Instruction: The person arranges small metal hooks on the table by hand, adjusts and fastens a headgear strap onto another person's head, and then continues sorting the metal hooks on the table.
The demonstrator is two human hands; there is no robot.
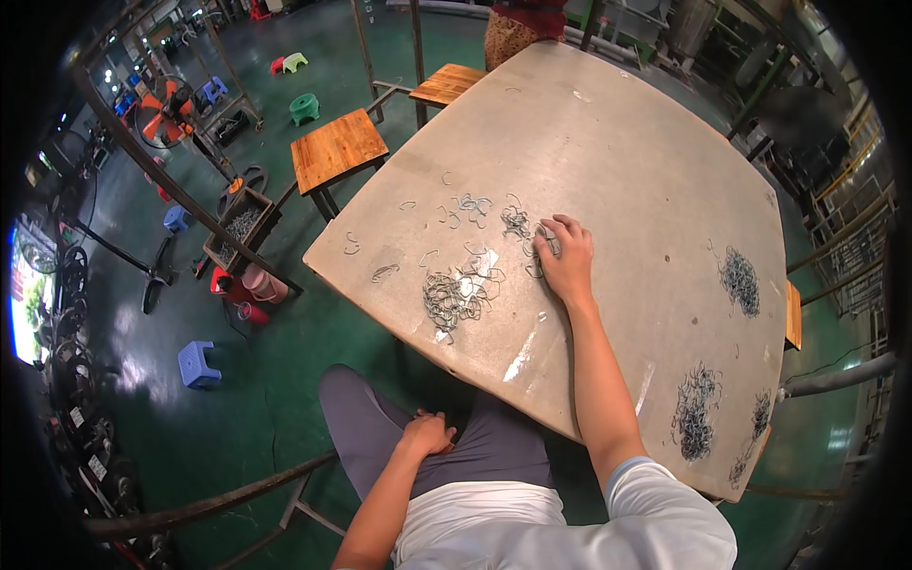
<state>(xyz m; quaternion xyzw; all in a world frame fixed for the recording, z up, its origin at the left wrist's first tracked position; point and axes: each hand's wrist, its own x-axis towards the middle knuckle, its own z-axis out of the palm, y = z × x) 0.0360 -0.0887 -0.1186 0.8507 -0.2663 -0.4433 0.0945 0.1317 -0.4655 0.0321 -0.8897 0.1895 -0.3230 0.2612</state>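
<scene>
Frame centre, your right hand [568, 253] curves over wire hooks [515, 221] on the tabletop [646, 171]; whether it grips any is unclear. Lower centre, your left hand [430, 434] rests unclenched on your lap [503, 446].

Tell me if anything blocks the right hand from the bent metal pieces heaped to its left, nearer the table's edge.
Nothing tall visibly blocks it: between the right hand and the heap there is open tabletop, with only a few loose metal pieces close beside the hand.
</scene>
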